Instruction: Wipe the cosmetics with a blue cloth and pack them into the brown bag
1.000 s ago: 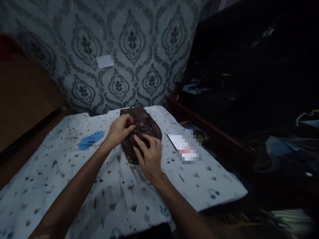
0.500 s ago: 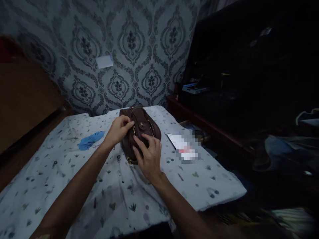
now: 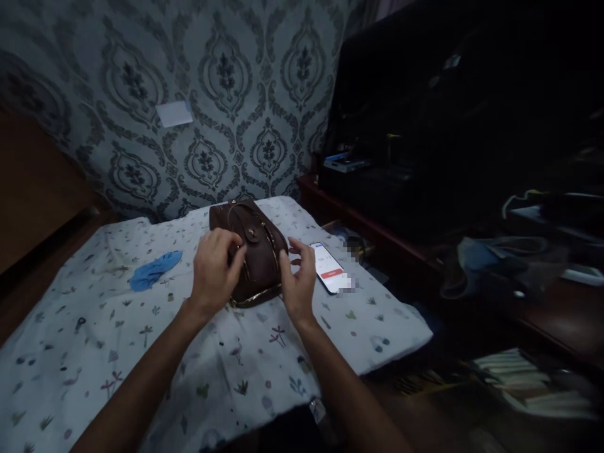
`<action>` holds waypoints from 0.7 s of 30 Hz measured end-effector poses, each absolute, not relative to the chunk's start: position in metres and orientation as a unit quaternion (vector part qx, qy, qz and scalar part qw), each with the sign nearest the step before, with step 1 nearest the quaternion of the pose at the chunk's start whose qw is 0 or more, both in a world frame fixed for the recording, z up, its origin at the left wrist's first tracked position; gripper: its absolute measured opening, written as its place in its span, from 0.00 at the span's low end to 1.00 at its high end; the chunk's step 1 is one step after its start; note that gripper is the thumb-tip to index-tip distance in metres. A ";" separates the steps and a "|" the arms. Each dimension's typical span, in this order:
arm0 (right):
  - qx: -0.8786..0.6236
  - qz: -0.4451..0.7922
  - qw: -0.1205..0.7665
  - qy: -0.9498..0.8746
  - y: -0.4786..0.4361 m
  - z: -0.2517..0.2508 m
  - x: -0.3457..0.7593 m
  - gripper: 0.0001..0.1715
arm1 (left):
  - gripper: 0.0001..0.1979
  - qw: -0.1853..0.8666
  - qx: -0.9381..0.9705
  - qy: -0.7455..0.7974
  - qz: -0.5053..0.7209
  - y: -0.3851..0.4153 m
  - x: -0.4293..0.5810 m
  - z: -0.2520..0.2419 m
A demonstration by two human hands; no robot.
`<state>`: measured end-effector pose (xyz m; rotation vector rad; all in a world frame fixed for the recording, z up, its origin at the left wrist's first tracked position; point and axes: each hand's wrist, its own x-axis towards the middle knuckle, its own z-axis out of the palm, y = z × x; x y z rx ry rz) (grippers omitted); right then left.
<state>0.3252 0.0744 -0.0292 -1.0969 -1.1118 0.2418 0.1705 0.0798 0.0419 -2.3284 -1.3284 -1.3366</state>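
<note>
A brown leather bag (image 3: 257, 261) with a strap, a small clasp and gold-coloured zips lies on the patterned cloth. Over its left side curves my left hand (image 3: 212, 270), with the thumb apart from the bent index finger; the other fingertips are hidden. My right hand (image 3: 298, 283) is at the bag's right edge, fingers bent and apart, the thumb against or very near the leather. Neither hand visibly grips anything. To the right of my right hand lies a phone (image 3: 328, 267) with a lit screen.
The white cloth (image 3: 179, 377) with small printed figures covers the surface under the bag. A crumpled blue cloth (image 3: 155, 270) lies on the left. Patterned wallpaper (image 3: 226, 69) rises behind, and a large dark screen (image 3: 438, 126) stands at the right.
My hands have moved from the zips on top of the bag to its two sides. The right hand has drawn away to the right. The view has swung right.
</note>
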 end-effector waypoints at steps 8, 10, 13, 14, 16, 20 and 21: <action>-0.470 0.246 0.718 -0.450 0.086 -0.037 0.333 0.17 | 0.13 0.246 -0.877 -0.313 -0.268 0.070 0.181 0.014; -0.464 0.269 0.719 -0.442 0.089 -0.036 0.333 0.17 | 0.14 0.247 -0.875 -0.318 -0.267 0.073 0.178 0.007; -0.477 0.278 0.709 -0.439 0.093 -0.037 0.331 0.19 | 0.14 0.266 -0.869 -0.315 -0.275 0.076 0.176 0.000; -0.484 0.271 0.705 -0.442 0.094 -0.037 0.330 0.19 | 0.14 0.276 -0.865 -0.312 -0.279 0.077 0.176 -0.002; -0.493 0.251 0.702 -0.448 0.094 -0.038 0.328 0.18 | 0.14 0.293 -0.860 -0.305 -0.285 0.078 0.176 -0.004; -0.486 0.224 0.711 -0.456 0.092 -0.037 0.327 0.17 | 0.14 0.314 -0.853 -0.292 -0.298 0.081 0.177 -0.008; -0.485 0.224 0.711 -0.457 0.092 -0.037 0.326 0.17 | 0.14 0.314 -0.853 -0.289 -0.301 0.082 0.176 -0.009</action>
